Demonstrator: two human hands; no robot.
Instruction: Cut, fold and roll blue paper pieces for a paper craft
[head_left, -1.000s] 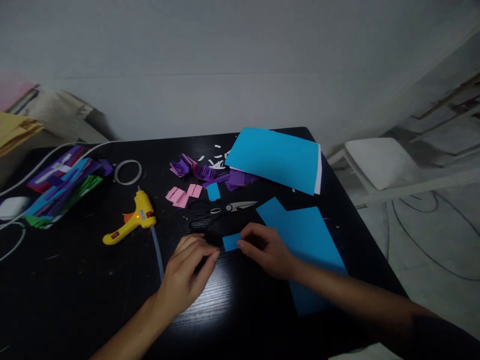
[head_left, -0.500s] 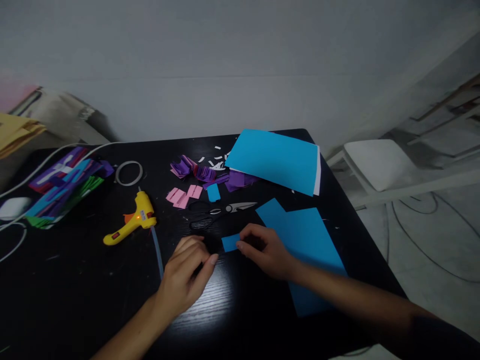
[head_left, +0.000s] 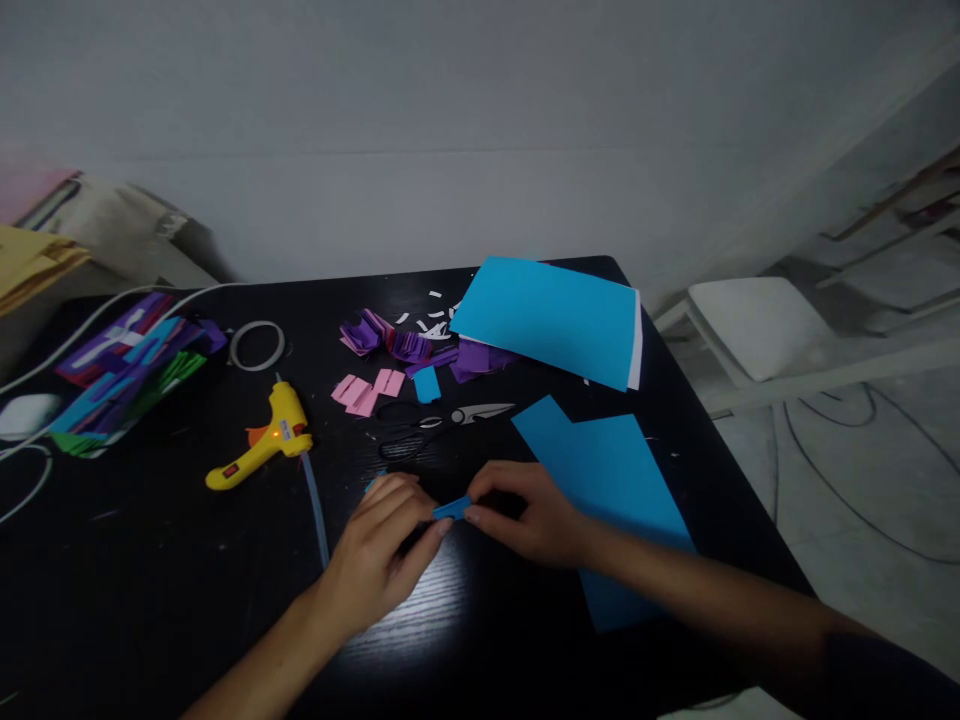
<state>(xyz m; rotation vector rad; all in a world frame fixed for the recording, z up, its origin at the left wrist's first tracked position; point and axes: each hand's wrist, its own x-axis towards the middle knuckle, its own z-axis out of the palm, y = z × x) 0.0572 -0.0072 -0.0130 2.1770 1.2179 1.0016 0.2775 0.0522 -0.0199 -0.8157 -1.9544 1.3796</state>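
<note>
A small blue paper strip [head_left: 451, 509], bent along its length, is pinched between my two hands just above the black table. My left hand [head_left: 386, 545] grips its left end between thumb and fingers. At the other end, my right hand [head_left: 525, 512] has thumb and forefinger closed on it. Another bit of blue paper [head_left: 377, 481] peeks out behind my left fingers, mostly hidden. Black-handled scissors [head_left: 450, 420] lie just beyond my hands. A large cut blue sheet [head_left: 622, 470] lies partly under my right forearm.
A yellow hot glue gun [head_left: 281, 430] with its light on lies left. Folded pink papers [head_left: 364, 393], purple strips [head_left: 367, 332] and a blue piece [head_left: 427, 384] sit behind the scissors. Stacked blue sheets [head_left: 551, 315] are at the back, a tape ring [head_left: 257, 345] and colourful bundle [head_left: 135, 370] left.
My left hand has moved right and taken hold of the strip's left end. The strip, flat before, is now bent narrower. A blue paper bit now shows behind my left fingers.
</note>
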